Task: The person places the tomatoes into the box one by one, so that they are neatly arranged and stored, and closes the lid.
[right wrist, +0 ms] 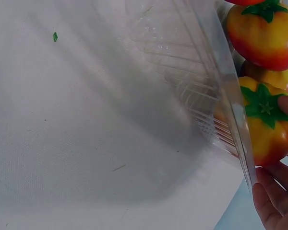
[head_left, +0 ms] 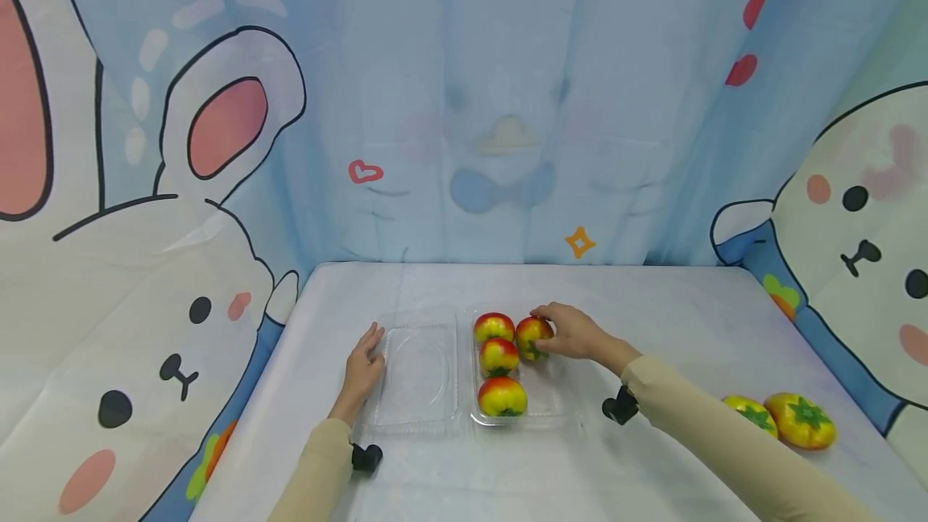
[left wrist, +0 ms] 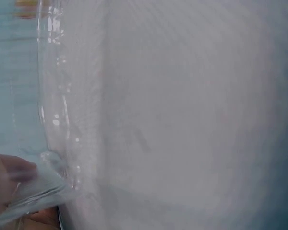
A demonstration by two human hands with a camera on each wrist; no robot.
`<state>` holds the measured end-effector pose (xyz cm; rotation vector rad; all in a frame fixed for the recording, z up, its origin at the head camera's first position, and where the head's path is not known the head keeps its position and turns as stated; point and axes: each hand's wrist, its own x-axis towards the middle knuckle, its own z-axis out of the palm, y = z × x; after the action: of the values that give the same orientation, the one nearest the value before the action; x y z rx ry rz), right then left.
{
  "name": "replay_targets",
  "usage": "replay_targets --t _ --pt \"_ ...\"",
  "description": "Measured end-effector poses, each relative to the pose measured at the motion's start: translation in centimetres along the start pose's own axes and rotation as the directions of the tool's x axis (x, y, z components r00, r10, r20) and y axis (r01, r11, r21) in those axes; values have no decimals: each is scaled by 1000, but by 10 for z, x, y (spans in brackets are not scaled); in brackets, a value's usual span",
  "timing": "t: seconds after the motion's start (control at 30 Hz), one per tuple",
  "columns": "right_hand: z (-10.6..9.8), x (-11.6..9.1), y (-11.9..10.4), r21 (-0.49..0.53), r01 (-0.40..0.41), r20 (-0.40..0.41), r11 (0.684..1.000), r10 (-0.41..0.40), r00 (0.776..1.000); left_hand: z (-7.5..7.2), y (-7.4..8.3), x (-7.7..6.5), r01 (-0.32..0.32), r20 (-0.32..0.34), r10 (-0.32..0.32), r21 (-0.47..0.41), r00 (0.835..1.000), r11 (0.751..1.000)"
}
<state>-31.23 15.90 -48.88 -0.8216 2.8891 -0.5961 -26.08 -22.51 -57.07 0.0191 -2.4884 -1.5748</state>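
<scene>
A clear plastic box lies opened flat on the table. Its lid (head_left: pixel 419 417) is at the left, and its base (head_left: pixel 542 403) at the right. My right hand (head_left: pixel 576 333) grips a red-and-yellow persimmon (head_left: pixel 532 330) at the base's far right, with the thumb by its green calyx (right wrist: pixel 265 106). Three more persimmons line the base's left side: a far one (head_left: pixel 495 326), a middle one (head_left: pixel 499 356) and a near one (head_left: pixel 503 398). At the lid's left edge, my left hand (head_left: pixel 362 373) pinches the thin plastic, its fingers (left wrist: pixel 19 167) partly behind it.
Two persimmons, one yellow-green (head_left: pixel 751 412) and one yellow (head_left: pixel 801 421), sit on the table at the right, partly behind the right sleeve (head_left: pixel 714 433). A blue curtain (head_left: pixel 500 103) with cartoon prints hangs behind the white-covered table (head_left: pixel 652 304).
</scene>
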Motion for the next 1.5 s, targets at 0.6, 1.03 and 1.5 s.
replay_targets --t 0.6,1.03,1.5 --pt "1 -2 7 44 46 3 998 -47 999 1 -2 2 9 -8 -9 4 1000 1000" --pt "2 -4 6 55 48 -65 997 -45 997 0 1 -1 11 -7 -11 -10 1000 1000" --pt "7 -1 2 -1 5 -24 1000 -5 1000 0 1 -1 -7 -14 7 -10 1000 1000"
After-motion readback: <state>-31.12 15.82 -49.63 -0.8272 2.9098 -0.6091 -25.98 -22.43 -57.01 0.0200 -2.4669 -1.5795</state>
